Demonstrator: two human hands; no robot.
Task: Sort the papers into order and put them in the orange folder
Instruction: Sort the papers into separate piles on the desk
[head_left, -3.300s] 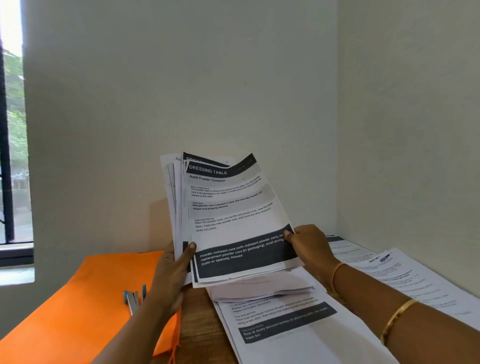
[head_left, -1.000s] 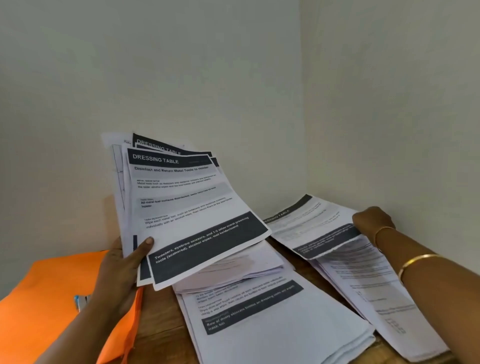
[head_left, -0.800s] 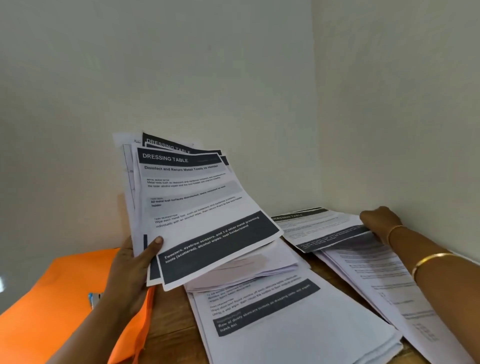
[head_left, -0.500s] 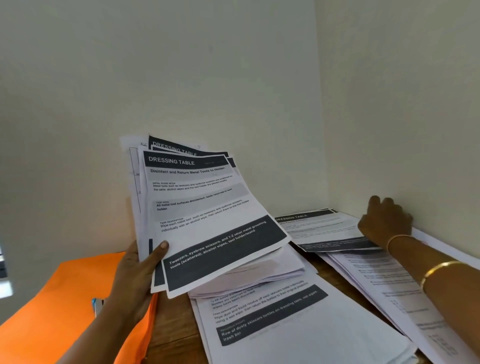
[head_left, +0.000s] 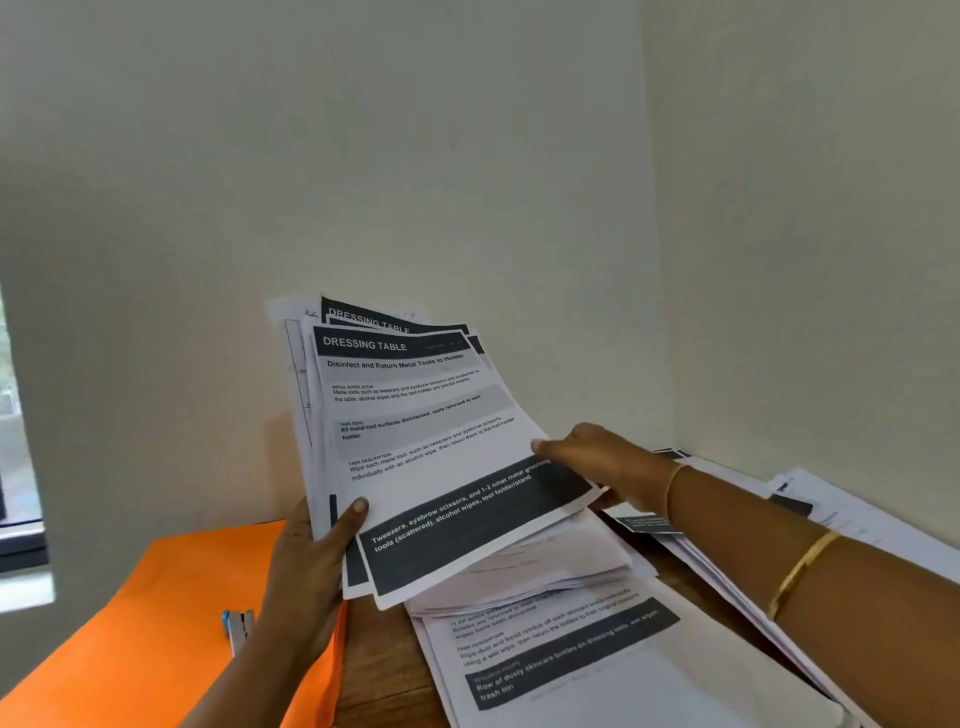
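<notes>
Right, left hand grips the fanned stack of white printed sheets near its lower-left corner. The thumb is curled across the front and the other fingers are hidden behind. The stack is raised off the brown wooden table and tilted back toward the wall. Right hand is at the right edge of the top sheet, the one with the dark "DRESSING TABLE" header band. Its thumb lies on the face and the fingertips look tucked under the edge, so I read it as a light pinch on that one sheet, though I'm not certain. The flat orange card folder lies on the table at left, just beside the left wrist, with a small blue-and-silver stapler on top of it. More white sheets are out of the folder: a front pile, a thin pile under the held fan, and a right-hand pile along the wall. Handling, my estimate: paper is light, floppy and slick sheet-on-sheet. A single page will droop if held by one corner, so pinch it mid-edge and peel sideways. The fan can slide apart, so clamp it near a corner with the thumb across the front, then tap it square on the table before filing. Edges crease easily. The folder is stiffer, and the stapler likely has to come off before it opens.
</notes>
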